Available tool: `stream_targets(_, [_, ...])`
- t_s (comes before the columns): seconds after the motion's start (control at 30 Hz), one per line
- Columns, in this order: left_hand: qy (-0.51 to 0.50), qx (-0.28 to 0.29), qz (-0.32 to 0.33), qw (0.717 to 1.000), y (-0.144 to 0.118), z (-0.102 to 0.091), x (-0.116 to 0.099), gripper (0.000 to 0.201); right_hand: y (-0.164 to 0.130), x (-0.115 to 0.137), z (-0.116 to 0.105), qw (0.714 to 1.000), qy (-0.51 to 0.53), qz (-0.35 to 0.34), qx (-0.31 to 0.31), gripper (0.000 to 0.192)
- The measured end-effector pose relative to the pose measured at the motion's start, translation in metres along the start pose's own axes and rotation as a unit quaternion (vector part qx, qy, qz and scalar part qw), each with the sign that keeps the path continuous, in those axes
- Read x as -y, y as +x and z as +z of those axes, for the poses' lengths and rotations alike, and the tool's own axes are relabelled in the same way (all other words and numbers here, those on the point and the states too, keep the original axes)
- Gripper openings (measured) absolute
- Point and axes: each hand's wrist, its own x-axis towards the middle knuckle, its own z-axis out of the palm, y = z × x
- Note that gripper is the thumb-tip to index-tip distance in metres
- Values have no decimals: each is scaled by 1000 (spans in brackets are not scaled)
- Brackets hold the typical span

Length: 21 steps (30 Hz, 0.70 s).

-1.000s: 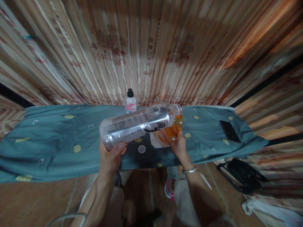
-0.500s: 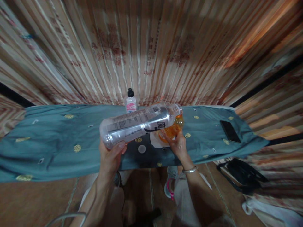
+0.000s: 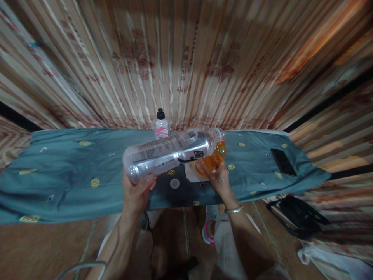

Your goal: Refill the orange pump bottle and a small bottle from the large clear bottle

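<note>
A large clear plastic bottle point(image 3: 169, 153) with a silver label lies tilted across my view, its uncapped-looking neck pointing right and slightly up. My left hand point(image 3: 138, 190) is closed around its base end. Just below that neck, my right hand point(image 3: 218, 177) grips a smaller bottle of orange liquid point(image 3: 214, 157). The large bottle's neck overlaps the orange bottle's top, so I cannot tell whether they touch. Beneath the orange bottle lies a white cloth or paper point(image 3: 192, 175). A round translucent disc, perhaps a cap point(image 3: 175, 183), rests on the tablecloth between my hands.
A clear bottle with a black pump-style top and pink label point(image 3: 161, 128) stands at the back. On the teal tablecloth point(image 3: 67, 163), a black phone point(image 3: 283, 161) lies at the right. A black bag point(image 3: 297, 216) sits on the floor; pleated curtains point(image 3: 186, 58) rise behind the table.
</note>
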Motion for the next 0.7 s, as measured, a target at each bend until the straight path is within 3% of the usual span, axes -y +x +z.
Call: stream_targets(0.7, [12, 10, -12, 1000, 0, -3, -1, 69, -1, 8, -2, 1000, 12, 4, 4, 82])
